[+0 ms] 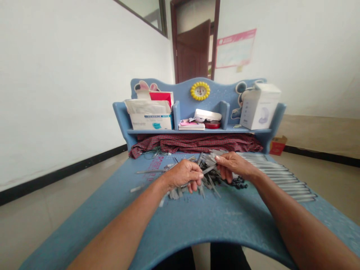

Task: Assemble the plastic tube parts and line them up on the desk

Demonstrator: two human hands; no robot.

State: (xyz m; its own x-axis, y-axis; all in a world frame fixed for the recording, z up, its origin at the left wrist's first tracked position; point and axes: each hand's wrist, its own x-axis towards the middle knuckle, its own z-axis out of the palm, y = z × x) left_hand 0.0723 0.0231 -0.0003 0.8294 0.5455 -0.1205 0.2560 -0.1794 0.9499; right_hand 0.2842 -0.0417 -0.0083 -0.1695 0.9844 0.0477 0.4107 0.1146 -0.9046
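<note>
Near the middle of the blue desk (pixel 174 225), my left hand (pixel 185 175) is closed with thumb and fingers pinched on one end of a thin pale strip (pixel 208 169). The strip's other end reaches my right hand (pixel 232 167), whose thumb and fingers are also pinched together. Beneath and between both hands lies a loose pile of clear and grey strips (pixel 205 183), with small black pieces (pixel 239 182) by my right hand. A row of long clear tubes with dark edges (pixel 281 176) lies side by side at the right.
A plaid cloth (pixel 197 142) lies bunched along the back, under a shelf (pixel 157 131). On the shelf stand a mask box (pixel 152 120), a red round tin (pixel 212 125), and a white box (pixel 260 108). A yellow clock (pixel 200 91) is on the backboard.
</note>
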